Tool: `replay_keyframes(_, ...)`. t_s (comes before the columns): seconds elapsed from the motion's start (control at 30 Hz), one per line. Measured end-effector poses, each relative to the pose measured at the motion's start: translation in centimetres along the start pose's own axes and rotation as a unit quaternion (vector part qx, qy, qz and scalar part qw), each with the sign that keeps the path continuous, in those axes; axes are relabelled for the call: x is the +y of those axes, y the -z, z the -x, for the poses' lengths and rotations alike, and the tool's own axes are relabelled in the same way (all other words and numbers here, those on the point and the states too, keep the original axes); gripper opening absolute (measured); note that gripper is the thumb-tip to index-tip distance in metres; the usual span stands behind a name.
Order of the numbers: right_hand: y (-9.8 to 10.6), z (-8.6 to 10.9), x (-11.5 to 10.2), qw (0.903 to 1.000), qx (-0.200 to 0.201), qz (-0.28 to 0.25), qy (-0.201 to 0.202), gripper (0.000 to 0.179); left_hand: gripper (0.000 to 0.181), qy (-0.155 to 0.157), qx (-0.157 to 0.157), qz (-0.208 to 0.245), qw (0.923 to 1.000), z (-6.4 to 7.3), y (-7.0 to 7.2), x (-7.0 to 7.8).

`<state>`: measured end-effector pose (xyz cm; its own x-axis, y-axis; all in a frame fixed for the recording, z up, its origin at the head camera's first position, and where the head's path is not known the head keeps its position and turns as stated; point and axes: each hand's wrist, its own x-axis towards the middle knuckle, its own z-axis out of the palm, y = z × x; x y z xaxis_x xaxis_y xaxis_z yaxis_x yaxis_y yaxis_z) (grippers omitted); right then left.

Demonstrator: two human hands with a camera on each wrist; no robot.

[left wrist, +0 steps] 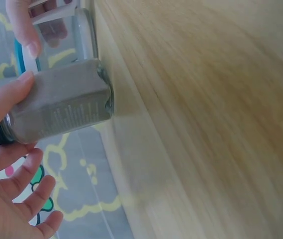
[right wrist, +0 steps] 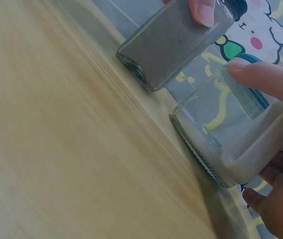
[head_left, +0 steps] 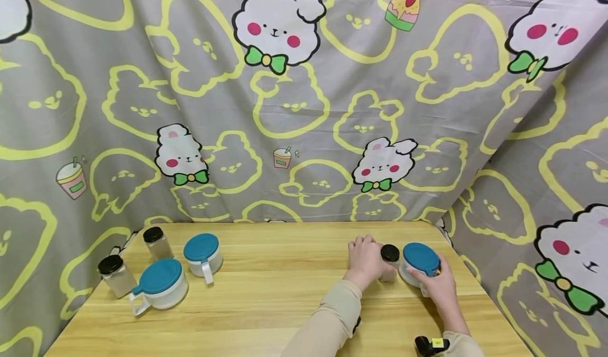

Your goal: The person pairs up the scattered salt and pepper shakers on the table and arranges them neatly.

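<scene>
Head cam: my left hand (head_left: pixel 368 262) is pinching a square, see-through jar with a black lid (head_left: pixel 390 253) on the right side of the pale wooden bench (head_left: pixel 266 304), and my right hand (head_left: pixel 443 288) has hold of a round, clear pot with a blue lid and whitish handle (head_left: pixel 420 257), just beside it. Over on the left there's two more black-lidded jars (head_left: pixel 119 279) and two more blue-lidded pots (head_left: pixel 164 284).

Left wrist cam: thumb and index finger grip the jar, grey-brown through its walls; the other three fingers spread loose. Can't tell if its base touches the wood.

Right wrist cam: thumb's up by the pot's lid, fingers tucked in around the handle side.
</scene>
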<state>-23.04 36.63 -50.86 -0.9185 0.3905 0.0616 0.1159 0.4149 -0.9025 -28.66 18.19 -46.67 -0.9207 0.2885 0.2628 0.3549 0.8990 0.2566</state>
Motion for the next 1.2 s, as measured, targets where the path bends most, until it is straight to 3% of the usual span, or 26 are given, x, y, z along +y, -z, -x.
replay_keyframes(1.2,-0.21,-0.1,0.36,0.9997,0.006,-0.022,0.004,0.103,0.047,0.004,-0.002,0.014,0.9999,-0.09,-0.35,0.87)
